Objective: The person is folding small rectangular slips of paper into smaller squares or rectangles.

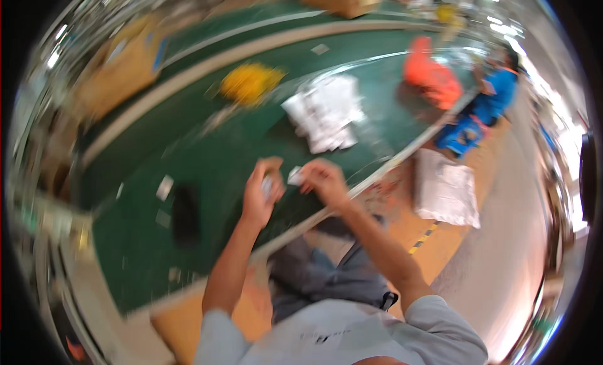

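Observation:
Both of my hands are raised over the green table [220, 139], close to its near edge, with a narrow gap between them. My left hand [259, 198] curls around a small pale, whitish thing [267, 187], too blurred to name. Between the fingertips of my right hand [326, 184] is a small white piece [294, 175], like a label or slip of paper. Beyond the hands lies a loose pile of flat white pieces [326, 111], maybe paper or plastic bags. To the left, a dark oblong object [186, 214] rests beside a small white card [164, 187].
A yellow bundle [250, 84] and a bright orange-red bag [430, 73] lie farther along the table. Cardboard boxes [119, 70] stand beyond it. At right, a person in blue [496, 95] is near the edge; a whitish wrapped package [445, 188] is on the floor.

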Tool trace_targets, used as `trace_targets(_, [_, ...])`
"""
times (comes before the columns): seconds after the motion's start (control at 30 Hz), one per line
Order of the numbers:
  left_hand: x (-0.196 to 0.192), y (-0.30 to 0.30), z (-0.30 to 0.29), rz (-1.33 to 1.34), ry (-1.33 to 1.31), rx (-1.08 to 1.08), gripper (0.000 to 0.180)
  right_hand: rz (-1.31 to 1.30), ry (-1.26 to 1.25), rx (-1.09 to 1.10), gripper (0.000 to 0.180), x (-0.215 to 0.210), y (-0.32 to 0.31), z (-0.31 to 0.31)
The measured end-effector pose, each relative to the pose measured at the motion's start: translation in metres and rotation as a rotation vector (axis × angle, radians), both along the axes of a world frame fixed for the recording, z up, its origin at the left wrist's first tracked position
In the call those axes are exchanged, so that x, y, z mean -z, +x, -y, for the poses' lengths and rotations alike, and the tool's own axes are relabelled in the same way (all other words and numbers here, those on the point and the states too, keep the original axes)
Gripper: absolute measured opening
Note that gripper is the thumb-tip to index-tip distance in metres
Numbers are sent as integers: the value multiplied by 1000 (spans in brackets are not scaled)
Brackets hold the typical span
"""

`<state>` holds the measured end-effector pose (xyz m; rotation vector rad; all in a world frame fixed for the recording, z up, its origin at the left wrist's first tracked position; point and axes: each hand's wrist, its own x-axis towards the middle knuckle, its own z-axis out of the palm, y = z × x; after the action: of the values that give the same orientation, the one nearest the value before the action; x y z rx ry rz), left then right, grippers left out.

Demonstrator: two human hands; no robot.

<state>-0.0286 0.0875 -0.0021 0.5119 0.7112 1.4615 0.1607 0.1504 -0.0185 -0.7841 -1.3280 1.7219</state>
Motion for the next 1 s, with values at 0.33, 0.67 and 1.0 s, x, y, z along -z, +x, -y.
trace_targets(0.33, [3,-21,21,359,82,35,72,24,21,-70,12,-4,-15,14])
trace_targets(0.67, [7,-13,14,152,63,-59,32,-70,-109,18,12,-20,-37,32])
trace_targets(1.0, [0,-7,13,-55,164,-100,44,-209,-299,63,12,-15,-43,30])
